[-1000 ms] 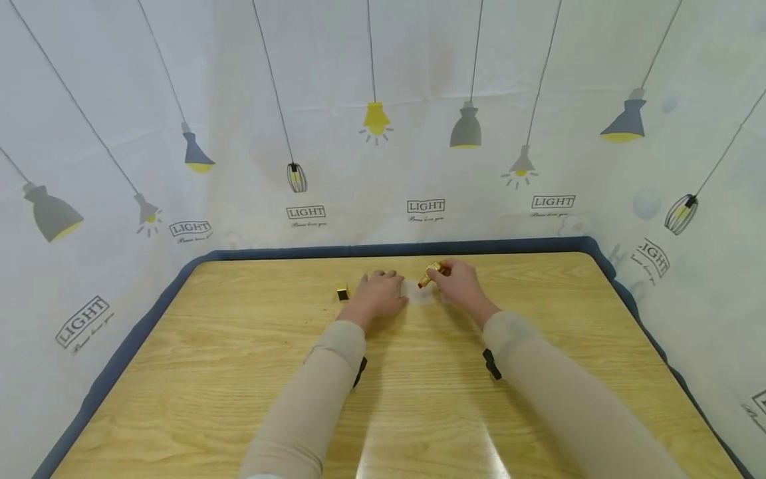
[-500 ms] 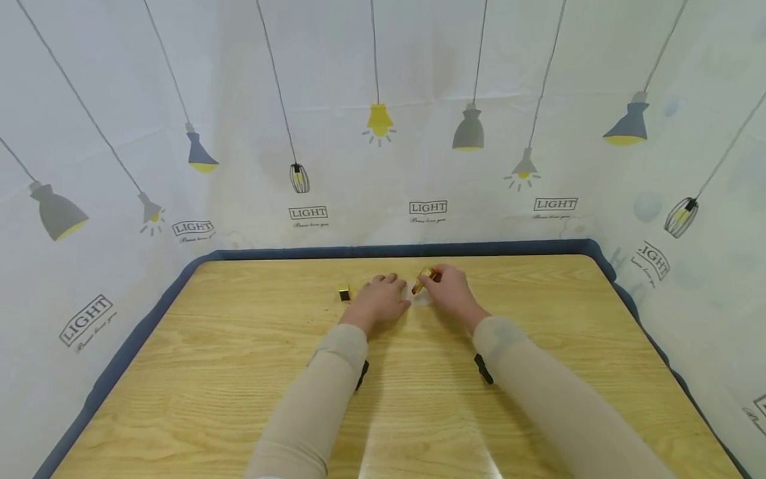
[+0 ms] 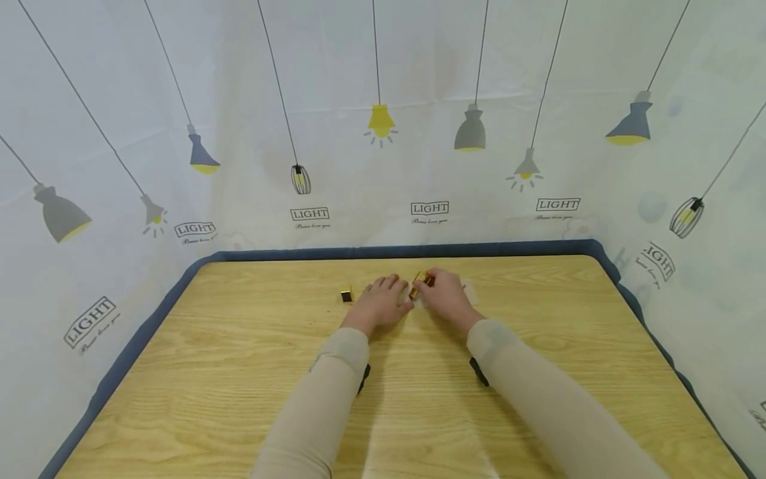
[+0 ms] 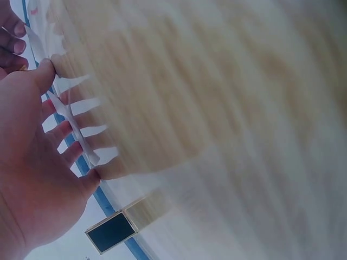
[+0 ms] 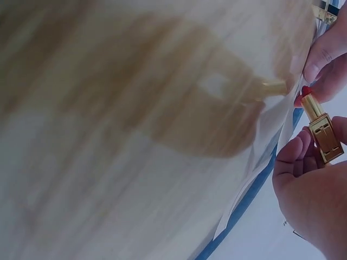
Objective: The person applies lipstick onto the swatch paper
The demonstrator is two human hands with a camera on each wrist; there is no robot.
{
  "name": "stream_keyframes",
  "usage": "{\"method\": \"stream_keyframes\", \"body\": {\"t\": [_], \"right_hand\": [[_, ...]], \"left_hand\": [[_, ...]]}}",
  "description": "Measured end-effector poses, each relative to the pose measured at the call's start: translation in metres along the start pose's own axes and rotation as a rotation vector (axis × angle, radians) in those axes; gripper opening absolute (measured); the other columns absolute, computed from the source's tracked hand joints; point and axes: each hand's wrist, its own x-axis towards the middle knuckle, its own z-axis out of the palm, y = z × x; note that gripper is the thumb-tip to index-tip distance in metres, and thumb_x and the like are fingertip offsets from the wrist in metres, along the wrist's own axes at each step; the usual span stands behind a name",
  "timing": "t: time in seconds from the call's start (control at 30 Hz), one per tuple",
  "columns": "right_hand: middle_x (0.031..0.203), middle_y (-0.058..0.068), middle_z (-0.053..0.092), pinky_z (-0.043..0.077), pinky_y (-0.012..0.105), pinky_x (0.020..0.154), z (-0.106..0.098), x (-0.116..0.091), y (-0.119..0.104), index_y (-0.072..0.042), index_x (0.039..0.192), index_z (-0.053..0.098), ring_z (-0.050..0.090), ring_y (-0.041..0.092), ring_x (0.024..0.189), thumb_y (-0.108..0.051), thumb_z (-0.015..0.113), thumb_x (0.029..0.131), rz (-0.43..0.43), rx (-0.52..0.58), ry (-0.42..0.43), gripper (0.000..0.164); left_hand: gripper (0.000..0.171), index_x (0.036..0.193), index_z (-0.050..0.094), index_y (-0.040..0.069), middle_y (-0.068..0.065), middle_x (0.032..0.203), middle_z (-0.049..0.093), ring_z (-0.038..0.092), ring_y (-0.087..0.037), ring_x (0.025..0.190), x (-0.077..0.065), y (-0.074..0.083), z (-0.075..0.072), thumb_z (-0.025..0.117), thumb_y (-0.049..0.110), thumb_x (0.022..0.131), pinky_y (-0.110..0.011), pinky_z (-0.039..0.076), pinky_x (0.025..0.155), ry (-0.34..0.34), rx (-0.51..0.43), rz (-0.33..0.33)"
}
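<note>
My right hand [image 3: 447,294] pinches a gold lipstick [image 5: 325,135] between thumb and fingers. Its red tip [image 5: 307,91] points down-left at a thin white sheet [image 3: 471,293], close beside the left thumb; contact cannot be made out. With fingers spread, my left hand [image 3: 378,303] rests on the sheet's left part and covers some of it. A small reddish mark [image 4: 33,11] shows on the sheet in the left wrist view. To the left of that hand stands the lipstick's gold cap [image 3: 346,295], its dark side facing me.
A wooden table [image 3: 239,372] lies under both arms. Its far edge meets a dark blue border [image 3: 287,253] and a white cloth backdrop [image 3: 359,179] printed with lamps. Several tiny dark specks dot the wood near the cap.
My right hand has moved left with the lipstick, close to the left hand. More of the sheet now shows to its right. The left hand has stayed in place on the sheet.
</note>
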Motion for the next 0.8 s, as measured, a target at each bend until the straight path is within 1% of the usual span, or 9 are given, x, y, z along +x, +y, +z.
{"method": "stream_keyframes", "body": {"t": [0.07, 0.13, 0.23, 0.33, 0.47, 0.53, 0.57, 0.67, 0.8], "right_hand": [[0.118, 0.017, 0.074, 0.054, 0.049, 0.1, 0.001, 0.0, 0.0, 0.002, 0.135, 0.067, 0.066, 0.026, 0.101, -0.032, 0.064, 0.108, -0.003, -0.003, -0.001, 0.044], [0.115, 0.016, 0.074, 0.056, 0.041, 0.09, 0.003, 0.0, -0.001, 0.001, 0.132, 0.068, 0.065, 0.024, 0.098, -0.032, 0.065, 0.107, -0.01, -0.009, 0.002, 0.042], [0.111, 0.014, 0.075, 0.055, 0.038, 0.084, 0.003, 0.001, 0.0, 0.0, 0.127, 0.07, 0.065, 0.023, 0.093, -0.032, 0.065, 0.107, -0.024, -0.015, -0.002, 0.038], [0.111, 0.015, 0.075, 0.057, 0.041, 0.086, 0.003, 0.001, 0.001, 0.0, 0.126, 0.071, 0.067, 0.025, 0.095, -0.032, 0.064, 0.107, -0.031, -0.018, -0.012, 0.038], [0.127, 0.02, 0.073, 0.057, 0.049, 0.101, -0.001, 0.004, 0.004, 0.002, 0.139, 0.065, 0.069, 0.03, 0.113, -0.034, 0.063, 0.108, -0.018, -0.045, -0.011, 0.048], [0.134, 0.022, 0.07, 0.056, 0.05, 0.106, -0.005, 0.005, 0.006, 0.003, 0.146, 0.06, 0.068, 0.031, 0.12, -0.035, 0.061, 0.108, 0.001, -0.049, -0.009, 0.054], [0.136, 0.022, 0.069, 0.056, 0.049, 0.106, -0.007, 0.007, 0.008, 0.003, 0.148, 0.058, 0.067, 0.03, 0.12, -0.035, 0.061, 0.108, 0.014, -0.048, -0.006, 0.055], [0.129, 0.021, 0.071, 0.058, 0.045, 0.098, -0.015, 0.01, 0.012, 0.003, 0.145, 0.06, 0.067, 0.029, 0.112, -0.033, 0.06, 0.109, 0.04, -0.034, 0.002, 0.051], [0.115, 0.016, 0.072, 0.057, 0.039, 0.089, -0.021, 0.013, 0.017, 0.001, 0.137, 0.064, 0.065, 0.026, 0.101, -0.033, 0.058, 0.109, 0.061, -0.045, 0.016, 0.044]], "left_hand": [[0.066, 0.169, 0.032, 0.023, -0.006, 0.179, 0.022, 0.02, -0.033, 0.166, 0.0, 0.0, 0.0, 0.043, 0.056, 0.112, -0.057, 0.021, 0.134, 0.002, 0.004, -0.001], [0.067, 0.169, 0.032, 0.023, -0.006, 0.179, 0.023, 0.021, -0.033, 0.166, 0.001, -0.001, 0.001, 0.043, 0.056, 0.112, -0.056, 0.022, 0.134, 0.004, 0.013, -0.002], [0.067, 0.169, 0.032, 0.024, -0.005, 0.178, 0.023, 0.022, -0.033, 0.166, 0.0, -0.001, 0.001, 0.043, 0.057, 0.112, -0.056, 0.023, 0.134, 0.005, 0.023, -0.004], [0.067, 0.169, 0.031, 0.024, -0.005, 0.179, 0.022, 0.021, -0.032, 0.166, 0.0, -0.001, 0.001, 0.042, 0.058, 0.112, -0.055, 0.022, 0.134, 0.004, 0.031, -0.007], [0.067, 0.169, 0.03, 0.024, -0.005, 0.179, 0.021, 0.02, -0.032, 0.166, -0.001, -0.001, 0.0, 0.04, 0.057, 0.112, -0.055, 0.022, 0.134, 0.003, 0.036, -0.008], [0.067, 0.169, 0.03, 0.023, -0.006, 0.179, 0.022, 0.021, -0.033, 0.166, -0.001, 0.0, -0.001, 0.04, 0.057, 0.112, -0.055, 0.022, 0.134, 0.005, 0.036, -0.004], [0.067, 0.169, 0.03, 0.023, -0.006, 0.179, 0.022, 0.021, -0.033, 0.166, -0.001, 0.0, -0.001, 0.041, 0.056, 0.112, -0.056, 0.022, 0.134, 0.005, 0.035, -0.002], [0.067, 0.169, 0.031, 0.022, -0.007, 0.179, 0.023, 0.022, -0.034, 0.166, -0.002, 0.001, -0.001, 0.042, 0.055, 0.112, -0.055, 0.022, 0.134, 0.01, 0.03, 0.006], [0.066, 0.169, 0.032, 0.022, -0.007, 0.178, 0.023, 0.022, -0.033, 0.165, -0.003, 0.001, -0.002, 0.043, 0.054, 0.112, -0.055, 0.022, 0.134, 0.01, 0.019, 0.002]]}}
